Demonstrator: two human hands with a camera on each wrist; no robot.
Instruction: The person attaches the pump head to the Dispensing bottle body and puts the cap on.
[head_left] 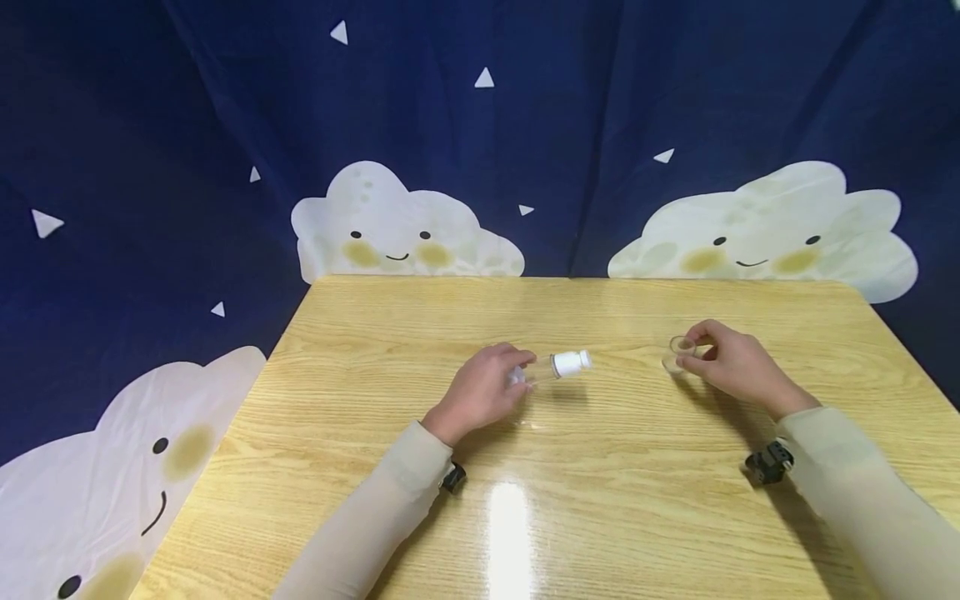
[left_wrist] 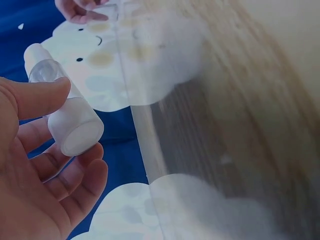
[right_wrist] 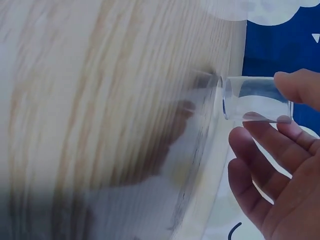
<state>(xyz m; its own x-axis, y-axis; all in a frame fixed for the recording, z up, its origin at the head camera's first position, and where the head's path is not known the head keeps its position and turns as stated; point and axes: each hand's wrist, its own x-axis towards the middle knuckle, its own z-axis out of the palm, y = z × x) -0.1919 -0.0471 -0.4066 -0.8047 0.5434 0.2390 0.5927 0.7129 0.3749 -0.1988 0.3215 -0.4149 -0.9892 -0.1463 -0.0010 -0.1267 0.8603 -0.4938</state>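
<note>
My left hand (head_left: 487, 385) grips a small clear bottle (head_left: 538, 371) with a white pump top, held nearly level over the table with its top pointing right. In the left wrist view the thumb presses on one side of the bottle (left_wrist: 80, 117), and its whitish base faces the camera. Over to the right, my right hand (head_left: 738, 364) pinches a clear, hollow cap (head_left: 678, 354) by its upper rim. The cap (right_wrist: 255, 99) stands upright, its lower end right at the tabletop in the right wrist view, with thumb and fingers on opposite sides.
Under both hands lies a glossy wood-grain table (head_left: 375, 333) with a bright light reflection near its front. A dark blue curtain (head_left: 555, 125) with white triangles and smiling clouds hangs behind the back edge and along the left. Each wrist wears a small black camera (head_left: 768, 462).
</note>
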